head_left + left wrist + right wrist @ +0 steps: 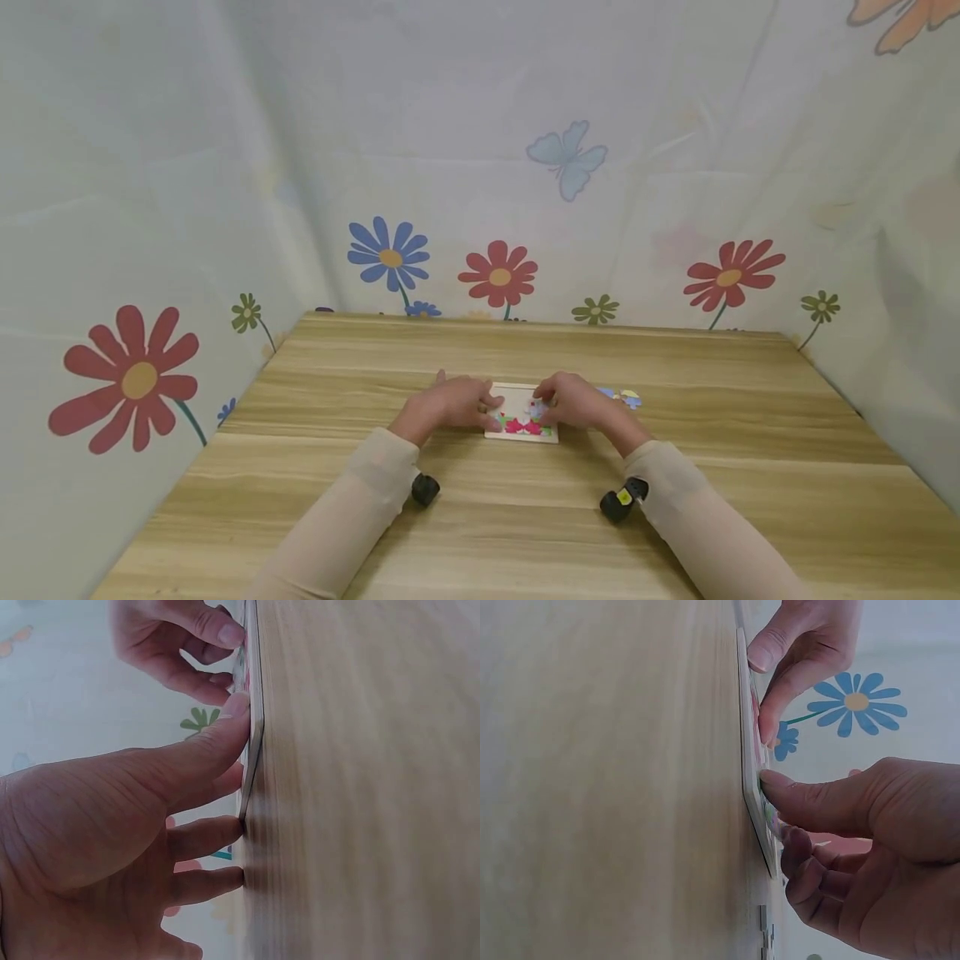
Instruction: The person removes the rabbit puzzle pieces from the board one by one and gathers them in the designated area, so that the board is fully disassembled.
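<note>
On my feed, right hand (579,402) pinches a puzzle piece (772,818) at the puzzle board's (514,397) right side; left hand (452,402), fingers apart, touches its left edge.

Pale rectangular wooden tray (519,397) on brown wood-grain table (495,517), between left hand (456,402) and right hand (579,402); flat blue-and-yellow jigsaw pieces (628,399) farther right; white floral curtain (450,100) behind.

Puzzle board (513,397) is pale wood-toned, its inset pieces (516,427) red-pink and green; loose pieces (628,400) show blue and yellow. Table (510,508) runs tan with streaky brown grain, sleeves (356,496) plain beige. Backdrop cloth (465,92) is whitish, printed with red and blue flowers (499,276), yellow-orange centres, and a pale blue butterfly (567,158).
</note>
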A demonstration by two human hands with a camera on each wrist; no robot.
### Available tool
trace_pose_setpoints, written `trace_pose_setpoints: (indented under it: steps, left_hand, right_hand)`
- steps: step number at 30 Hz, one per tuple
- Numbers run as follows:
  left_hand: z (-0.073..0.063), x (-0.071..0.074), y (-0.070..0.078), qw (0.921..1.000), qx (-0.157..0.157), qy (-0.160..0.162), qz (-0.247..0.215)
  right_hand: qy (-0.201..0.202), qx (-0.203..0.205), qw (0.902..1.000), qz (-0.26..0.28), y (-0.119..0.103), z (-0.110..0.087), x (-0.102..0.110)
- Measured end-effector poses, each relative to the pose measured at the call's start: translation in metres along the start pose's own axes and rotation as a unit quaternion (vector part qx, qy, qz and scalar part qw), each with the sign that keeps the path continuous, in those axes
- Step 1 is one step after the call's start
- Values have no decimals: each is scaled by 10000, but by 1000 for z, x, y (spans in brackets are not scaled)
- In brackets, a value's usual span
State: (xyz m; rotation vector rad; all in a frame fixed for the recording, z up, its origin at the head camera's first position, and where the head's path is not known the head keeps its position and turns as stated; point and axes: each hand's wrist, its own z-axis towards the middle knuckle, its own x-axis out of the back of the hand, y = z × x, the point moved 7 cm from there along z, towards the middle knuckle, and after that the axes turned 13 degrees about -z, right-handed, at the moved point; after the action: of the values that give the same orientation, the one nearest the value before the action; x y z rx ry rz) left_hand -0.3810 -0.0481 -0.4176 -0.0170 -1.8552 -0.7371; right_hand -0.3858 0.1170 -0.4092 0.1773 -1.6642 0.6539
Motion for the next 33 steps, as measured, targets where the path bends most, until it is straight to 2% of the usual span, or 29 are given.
trace_pose_setpoints:
  steps: [5, 11, 18, 26, 33]
  left_hand:
    - [0, 0, 1, 10000, -2, -16, 8]
    - [0, 0, 1, 10000, -1, -38, -36]
    - [1, 0, -1, 10000, -32, -61, 26]
    - [2, -2, 0, 9999, -52, -107, -39]
    - [2, -2, -1, 10000, -54, -57, -47]
  right_hand:
    - [61, 32, 10000, 46, 0, -1, 1]
    - [250, 253, 9992, 195, -2, -3, 4]
    - [70, 609, 9978, 262, -5, -2, -1]
    - [186, 531, 9976, 414, -3, -5, 4]
    - [485, 504, 9933, 925, 11, -15, 24]
